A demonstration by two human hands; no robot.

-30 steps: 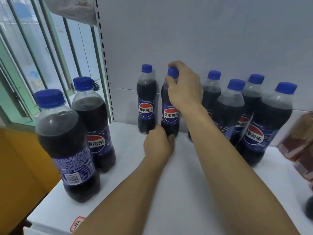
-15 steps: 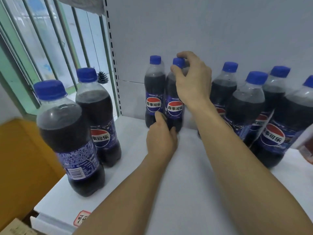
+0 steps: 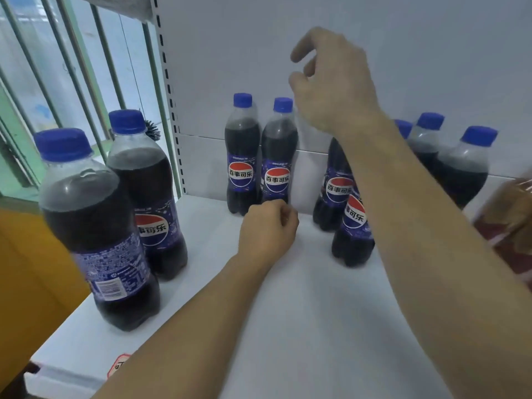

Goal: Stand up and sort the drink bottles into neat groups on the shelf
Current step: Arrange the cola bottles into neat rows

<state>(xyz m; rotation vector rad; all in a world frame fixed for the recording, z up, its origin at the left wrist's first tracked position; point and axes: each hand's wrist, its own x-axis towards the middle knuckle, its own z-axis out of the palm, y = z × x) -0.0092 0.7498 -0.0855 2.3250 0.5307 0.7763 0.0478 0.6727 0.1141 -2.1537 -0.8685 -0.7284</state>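
Several blue-capped cola bottles stand upright on the white shelf [image 3: 302, 298]. Two small bottles stand side by side at the back wall, the left one [image 3: 241, 156] and the right one [image 3: 278, 159]. My right hand [image 3: 331, 82] hovers above and to the right of the right one's cap, fingers loosely curled, holding nothing. My left hand [image 3: 267, 228] rests on the shelf in front of that bottle's base with curled fingers; whether it touches the bottle is unclear. Two large bottles [image 3: 95, 226] [image 3: 144, 182] stand at the left front. More bottles [image 3: 351, 226] [image 3: 466, 165] stand behind my right forearm.
A brownish tea bottle [image 3: 512, 223] lies blurred at the right edge. A perforated shelf upright [image 3: 169, 110] borders the left side, with window bars [image 3: 72, 67] beyond. A yellow surface [image 3: 28, 269] lies below left. A red price tag [image 3: 118, 367] sits on the shelf's front edge.
My right hand has let go of the right small bottle's cap and lifted up and to the right. The left hand's fingers have curled in by the bottle's base.
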